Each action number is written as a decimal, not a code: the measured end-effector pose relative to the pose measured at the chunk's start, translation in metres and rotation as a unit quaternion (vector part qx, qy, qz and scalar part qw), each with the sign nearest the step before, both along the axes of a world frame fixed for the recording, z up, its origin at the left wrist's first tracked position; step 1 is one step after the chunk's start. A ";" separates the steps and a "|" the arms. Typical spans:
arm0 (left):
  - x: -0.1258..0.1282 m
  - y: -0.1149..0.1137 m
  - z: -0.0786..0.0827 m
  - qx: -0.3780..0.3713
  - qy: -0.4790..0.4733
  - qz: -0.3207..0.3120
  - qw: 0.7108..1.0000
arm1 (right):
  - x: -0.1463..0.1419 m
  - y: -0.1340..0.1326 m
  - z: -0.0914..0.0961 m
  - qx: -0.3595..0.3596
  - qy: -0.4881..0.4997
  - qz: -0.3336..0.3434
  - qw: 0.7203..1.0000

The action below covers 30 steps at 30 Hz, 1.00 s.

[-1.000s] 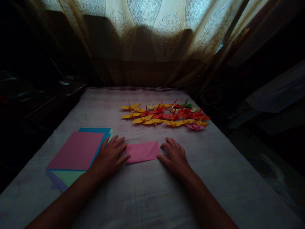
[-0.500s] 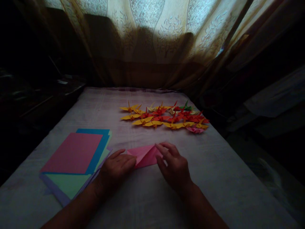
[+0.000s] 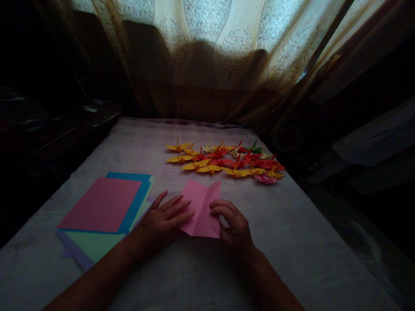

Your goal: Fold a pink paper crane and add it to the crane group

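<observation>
A pink sheet of origami paper (image 3: 200,209) lies on the cloth between my hands, its right part raised along a crease near the middle. My left hand (image 3: 167,218) rests flat on the left part of the paper, fingers spread. With my right hand (image 3: 233,222) I pinch the raised right part, thumb behind it and fingers in front. To the left of my left hand lies a stack of coloured sheets, a pink sheet (image 3: 103,203) on top, with a blue sheet (image 3: 129,216) and a pale green sheet (image 3: 92,246) showing beneath.
Several folded paper cranes stand in rows beyond my hands: yellow cranes (image 3: 196,165), red cranes (image 3: 238,163), a green crane (image 3: 255,148) and a pink crane (image 3: 266,179). A checked cloth (image 3: 142,138) covers the table. A patterned curtain (image 3: 233,56) hangs behind it.
The pink paper between my hands was a flatter folded shape and is now opened out taller, with its right part lifted. My left hand has flattened onto it; my right hand has closed on its edge.
</observation>
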State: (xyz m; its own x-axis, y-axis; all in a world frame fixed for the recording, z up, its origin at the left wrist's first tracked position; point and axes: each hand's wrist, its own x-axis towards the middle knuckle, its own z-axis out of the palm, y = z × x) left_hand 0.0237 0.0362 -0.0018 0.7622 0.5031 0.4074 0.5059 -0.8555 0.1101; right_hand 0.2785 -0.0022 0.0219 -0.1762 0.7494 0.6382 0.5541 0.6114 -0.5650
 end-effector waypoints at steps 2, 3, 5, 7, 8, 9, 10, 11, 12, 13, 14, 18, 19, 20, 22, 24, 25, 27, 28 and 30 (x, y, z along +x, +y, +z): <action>-0.002 0.001 -0.002 0.010 -0.020 0.012 1.000 | 0.005 0.001 -0.002 -0.021 -0.008 -0.002 1.000; -0.003 0.002 -0.003 0.019 -0.034 0.009 0.999 | 0.008 0.002 -0.003 -0.031 -0.016 -0.001 0.999; -0.006 0.003 -0.004 0.035 -0.065 -0.002 0.997 | 0.017 0.004 -0.006 -0.047 -0.043 0.007 0.998; -0.008 0.003 -0.005 0.034 -0.081 -0.021 0.996 | 0.026 0.006 -0.008 -0.065 -0.085 0.019 0.994; -0.008 0.002 -0.004 0.022 -0.083 -0.031 0.996 | 0.030 0.006 -0.009 -0.080 -0.113 0.027 0.990; -0.008 0.000 -0.004 0.002 -0.080 -0.039 0.996 | 0.033 0.006 -0.010 -0.096 -0.142 0.035 0.985; -0.007 -0.001 -0.004 -0.026 -0.074 -0.045 0.996 | 0.036 0.006 -0.011 -0.116 -0.170 0.040 0.978; -0.005 -0.003 -0.003 -0.058 -0.068 -0.047 0.995 | 0.038 0.006 -0.012 -0.135 -0.193 0.042 0.971; -0.003 -0.005 -0.001 -0.093 -0.061 -0.045 0.993 | 0.039 0.006 -0.012 -0.152 -0.209 0.041 0.965; -0.001 -0.007 0.001 -0.129 -0.057 -0.040 0.989 | 0.040 0.006 -0.013 -0.166 -0.219 0.038 0.961; 0.001 -0.009 0.003 -0.163 -0.056 -0.032 0.985 | 0.041 0.006 -0.013 -0.177 -0.221 0.034 0.958; 0.009 -0.012 0.013 -0.266 -0.095 0.038 0.959 | 0.040 0.006 -0.010 -0.202 -0.180 0.022 0.962; 0.010 -0.012 0.014 -0.289 -0.106 0.062 0.949 | 0.039 0.006 -0.009 -0.209 -0.166 0.017 0.963; 0.011 -0.012 0.013 -0.309 -0.115 0.090 0.940 | 0.036 0.007 -0.009 -0.218 -0.155 0.007 0.964; 0.013 -0.011 0.010 -0.317 -0.130 0.153 0.927 | 0.030 0.010 -0.009 -0.232 -0.148 -0.035 0.961; 0.014 -0.010 0.005 -0.261 -0.149 0.205 0.932 | 0.023 0.012 -0.012 -0.232 -0.157 -0.097 0.955; 0.015 -0.010 0.002 -0.214 -0.157 0.218 0.939 | 0.019 0.014 -0.014 -0.226 -0.165 -0.121 0.953; 0.017 -0.010 0.001 -0.108 -0.150 0.216 0.959 | 0.013 0.016 -0.018 -0.208 -0.180 -0.152 0.949; 0.019 -0.011 0.001 -0.060 -0.135 0.202 0.968 | 0.011 0.016 -0.020 -0.199 -0.186 -0.160 0.949; 0.023 -0.014 0.004 -0.001 -0.087 0.155 0.984 | 0.008 0.016 -0.022 -0.185 -0.191 -0.169 0.949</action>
State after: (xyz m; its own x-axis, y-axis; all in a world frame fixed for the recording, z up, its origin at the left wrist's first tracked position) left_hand 0.0470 0.0223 0.0019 0.4900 0.7020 0.5168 0.7159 -0.6623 0.2209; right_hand 0.2870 0.0143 0.0000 -0.0520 0.9648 0.2577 0.8911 0.1613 -0.4242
